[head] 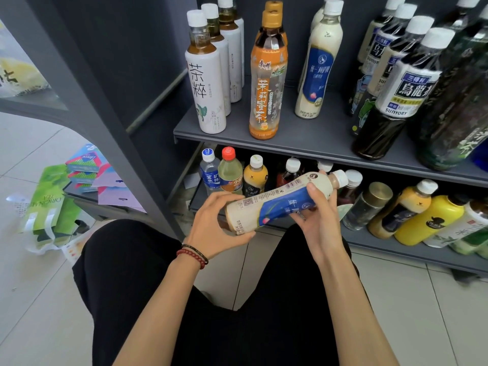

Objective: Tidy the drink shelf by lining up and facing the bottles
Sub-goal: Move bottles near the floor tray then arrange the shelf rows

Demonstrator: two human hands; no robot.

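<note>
I hold a cream milk-tea bottle [277,200] with a blue label and white cap on its side, in front of the lower shelf. My left hand [219,224] cups its base. My right hand [317,210] grips it near the neck, thumb on top. On the upper grey shelf [303,140] stand rows of bottles: white tea bottles [207,75], orange jasmine tea bottles [268,75], matching milk-tea bottles [317,64] and dark oolong bottles [396,88].
The lower shelf [412,249] holds several mixed bottles, among them water [210,171], a red-capped drink [230,171] and yellow bottles [427,217]. Green and blue cartons [52,202] lie on the tiled floor at left. My knees in black fill the foreground.
</note>
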